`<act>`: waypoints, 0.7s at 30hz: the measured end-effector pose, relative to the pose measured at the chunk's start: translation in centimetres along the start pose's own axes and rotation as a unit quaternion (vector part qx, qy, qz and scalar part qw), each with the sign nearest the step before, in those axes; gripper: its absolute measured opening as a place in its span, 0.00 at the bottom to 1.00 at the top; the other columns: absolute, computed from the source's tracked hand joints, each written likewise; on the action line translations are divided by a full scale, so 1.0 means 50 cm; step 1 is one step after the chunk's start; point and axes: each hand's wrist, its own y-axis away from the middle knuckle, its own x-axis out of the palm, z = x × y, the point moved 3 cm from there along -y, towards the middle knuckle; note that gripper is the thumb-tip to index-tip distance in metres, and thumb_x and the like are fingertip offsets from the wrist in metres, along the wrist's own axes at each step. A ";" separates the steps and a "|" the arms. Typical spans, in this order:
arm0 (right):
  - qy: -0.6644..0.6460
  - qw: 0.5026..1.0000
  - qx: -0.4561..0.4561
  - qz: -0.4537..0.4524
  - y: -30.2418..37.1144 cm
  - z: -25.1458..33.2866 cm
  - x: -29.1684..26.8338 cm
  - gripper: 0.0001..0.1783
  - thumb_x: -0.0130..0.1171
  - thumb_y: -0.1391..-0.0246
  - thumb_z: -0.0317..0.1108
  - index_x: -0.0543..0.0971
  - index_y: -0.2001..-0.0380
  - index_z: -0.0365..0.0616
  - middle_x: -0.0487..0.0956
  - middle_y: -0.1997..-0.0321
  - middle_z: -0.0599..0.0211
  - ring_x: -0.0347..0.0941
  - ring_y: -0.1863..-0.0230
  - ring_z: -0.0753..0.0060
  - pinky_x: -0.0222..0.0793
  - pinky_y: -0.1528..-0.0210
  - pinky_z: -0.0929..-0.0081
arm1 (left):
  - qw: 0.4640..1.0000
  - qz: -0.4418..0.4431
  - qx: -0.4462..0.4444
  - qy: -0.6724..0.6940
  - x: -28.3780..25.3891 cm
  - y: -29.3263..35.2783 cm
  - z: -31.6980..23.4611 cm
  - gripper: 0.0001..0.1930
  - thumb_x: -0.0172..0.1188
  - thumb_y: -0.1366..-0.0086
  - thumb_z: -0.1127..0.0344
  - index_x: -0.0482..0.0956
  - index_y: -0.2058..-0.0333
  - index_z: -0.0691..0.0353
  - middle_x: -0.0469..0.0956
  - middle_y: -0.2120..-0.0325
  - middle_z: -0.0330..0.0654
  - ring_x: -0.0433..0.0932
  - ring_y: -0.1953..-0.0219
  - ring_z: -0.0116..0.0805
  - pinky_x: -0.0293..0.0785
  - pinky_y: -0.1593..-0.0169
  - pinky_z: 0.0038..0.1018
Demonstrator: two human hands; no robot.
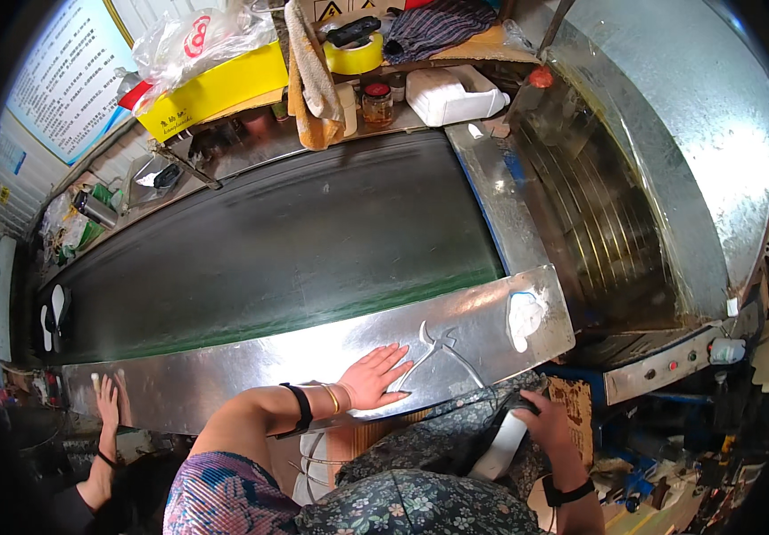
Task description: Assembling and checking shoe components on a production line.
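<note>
My left hand (376, 374) lies flat on the metal ledge (260, 374) with its fingers spread, holding nothing. Just right of its fingertips is a pair of metal pincers (438, 349), handles toward me. Low on the right, over my flowered apron (411, 504), my right hand (549, 423) is closed round a shoe with a white sole (502, 446). The shoe's dark part blends into the apron and is partly hidden by the fingers. A crumpled white cloth (525, 321) sits at the ledge's right end.
Beyond the ledge runs a dark conveyor belt (313, 241), with white-soled shoes (59, 308) at its far left. Another person's hand (108, 401) touches the ledge's left end. A shelf above carries a yellow box (215, 89), an orange-brown towel (315, 80) and a white plastic container (451, 96).
</note>
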 end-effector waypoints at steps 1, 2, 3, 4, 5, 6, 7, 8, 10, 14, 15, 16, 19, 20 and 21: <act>0.001 0.999 -0.035 -0.006 -0.012 0.020 0.004 0.24 0.72 0.54 0.41 0.82 0.54 0.41 0.83 0.57 0.48 0.82 0.56 0.54 0.76 0.53 0.66 | 1.000 0.002 -0.011 -0.004 -0.005 0.001 0.000 0.34 0.51 0.33 0.42 0.64 0.36 0.59 0.56 0.32 0.56 0.56 0.31 0.55 0.53 0.30 0.45; -0.009 0.999 -0.037 -0.006 -0.019 0.018 0.009 0.23 0.72 0.55 0.42 0.83 0.56 0.40 0.83 0.60 0.48 0.83 0.59 0.54 0.77 0.55 0.67 | 1.000 0.018 -0.009 0.001 -0.010 0.000 -0.004 0.34 0.52 0.33 0.43 0.64 0.36 0.59 0.56 0.32 0.56 0.56 0.31 0.55 0.53 0.30 0.46; -0.003 1.000 -0.013 0.022 -0.030 0.037 0.006 0.24 0.72 0.55 0.44 0.83 0.57 0.41 0.83 0.60 0.49 0.82 0.59 0.52 0.77 0.56 0.67 | 0.999 0.030 -0.015 0.004 -0.016 0.003 -0.011 0.34 0.53 0.33 0.43 0.63 0.35 0.58 0.56 0.32 0.56 0.56 0.31 0.55 0.54 0.30 0.46; 0.029 0.999 -0.025 0.028 -0.036 0.043 0.011 0.24 0.71 0.54 0.45 0.83 0.57 0.41 0.83 0.60 0.49 0.82 0.59 0.52 0.77 0.56 0.67 | 0.999 0.030 -0.014 0.000 -0.018 0.002 -0.014 0.34 0.56 0.35 0.45 0.65 0.36 0.58 0.58 0.33 0.55 0.59 0.32 0.56 0.57 0.32 0.47; 0.062 0.997 -0.037 0.032 -0.038 0.044 0.011 0.24 0.70 0.54 0.46 0.84 0.57 0.42 0.83 0.60 0.50 0.82 0.59 0.52 0.77 0.56 0.66 | 0.999 0.026 -0.032 -0.004 -0.018 -0.005 -0.012 0.34 0.56 0.35 0.45 0.65 0.36 0.58 0.58 0.33 0.55 0.59 0.32 0.56 0.57 0.32 0.47; 0.062 0.996 -0.062 0.016 -0.036 0.042 0.016 0.24 0.70 0.53 0.47 0.84 0.57 0.43 0.84 0.60 0.51 0.82 0.60 0.51 0.77 0.57 0.64 | 1.000 0.023 -0.009 0.016 -0.022 -0.008 -0.009 0.34 0.57 0.35 0.46 0.65 0.36 0.58 0.58 0.33 0.56 0.59 0.33 0.56 0.57 0.32 0.47; 0.062 0.994 -0.084 -0.001 -0.036 0.040 0.016 0.23 0.69 0.53 0.49 0.84 0.58 0.44 0.84 0.60 0.51 0.82 0.60 0.51 0.77 0.57 0.63 | 0.999 0.020 0.017 0.037 -0.026 -0.011 -0.011 0.34 0.58 0.36 0.47 0.65 0.36 0.58 0.58 0.34 0.56 0.60 0.33 0.57 0.57 0.33 0.48; 0.051 0.995 -0.081 -0.008 -0.030 0.047 0.007 0.23 0.68 0.53 0.51 0.84 0.58 0.47 0.84 0.59 0.52 0.82 0.61 0.50 0.77 0.58 0.61 | 0.999 0.016 0.016 0.049 -0.032 -0.020 -0.020 0.33 0.60 0.37 0.50 0.65 0.37 0.58 0.60 0.34 0.56 0.61 0.34 0.58 0.59 0.34 0.49; 0.071 0.993 -0.085 -0.029 -0.015 0.070 0.009 0.23 0.68 0.53 0.51 0.84 0.58 0.48 0.84 0.60 0.53 0.81 0.62 0.50 0.77 0.59 0.60 | 0.999 0.040 0.006 0.027 -0.041 -0.014 -0.017 0.33 0.61 0.38 0.50 0.66 0.38 0.59 0.61 0.35 0.56 0.62 0.35 0.58 0.59 0.34 0.49; 0.032 0.993 -0.051 -0.106 0.029 0.067 -0.028 0.20 0.71 0.53 0.41 0.84 0.57 0.45 0.84 0.58 0.53 0.82 0.60 0.53 0.77 0.58 0.65 | 0.998 0.039 0.042 -0.003 -0.041 -0.019 -0.019 0.34 0.62 0.40 0.48 0.69 0.40 0.60 0.63 0.37 0.58 0.63 0.36 0.58 0.60 0.35 0.49; 0.007 0.990 -0.036 -0.139 0.041 0.046 -0.027 0.19 0.71 0.54 0.38 0.84 0.57 0.43 0.84 0.58 0.53 0.83 0.60 0.56 0.77 0.57 0.67 | 0.999 0.031 0.031 -0.024 -0.042 -0.021 -0.020 0.33 0.62 0.40 0.47 0.70 0.40 0.60 0.63 0.37 0.58 0.63 0.36 0.58 0.59 0.34 0.48; -0.051 0.985 -0.016 -0.164 0.050 0.028 -0.020 0.19 0.72 0.54 0.35 0.84 0.57 0.42 0.84 0.57 0.53 0.83 0.59 0.59 0.77 0.57 0.69 | 0.999 0.026 0.026 -0.030 -0.039 -0.017 -0.021 0.33 0.62 0.40 0.47 0.70 0.41 0.60 0.64 0.38 0.58 0.63 0.36 0.58 0.59 0.35 0.48; -0.165 0.961 0.056 -0.213 0.094 -0.007 0.011 0.18 0.70 0.53 0.31 0.83 0.57 0.39 0.84 0.58 0.53 0.83 0.59 0.66 0.76 0.56 0.73 | 0.998 0.024 0.015 -0.048 -0.019 -0.011 -0.007 0.33 0.63 0.42 0.48 0.72 0.42 0.63 0.64 0.39 0.60 0.63 0.37 0.60 0.59 0.36 0.49; -0.151 0.952 0.045 -0.263 0.118 -0.019 0.030 0.19 0.71 0.54 0.31 0.83 0.56 0.39 0.84 0.58 0.53 0.84 0.60 0.66 0.76 0.56 0.74 | 1.000 0.006 0.018 -0.016 -0.015 -0.011 -0.006 0.33 0.64 0.42 0.50 0.72 0.43 0.64 0.64 0.39 0.60 0.63 0.37 0.61 0.59 0.36 0.49; -0.134 0.940 0.033 -0.311 0.134 -0.027 0.048 0.19 0.71 0.54 0.32 0.83 0.56 0.39 0.84 0.59 0.54 0.84 0.61 0.66 0.76 0.57 0.74 | 1.000 -0.011 0.020 0.014 -0.020 -0.017 -0.002 0.32 0.65 0.42 0.52 0.72 0.43 0.65 0.64 0.38 0.60 0.63 0.37 0.61 0.59 0.36 0.48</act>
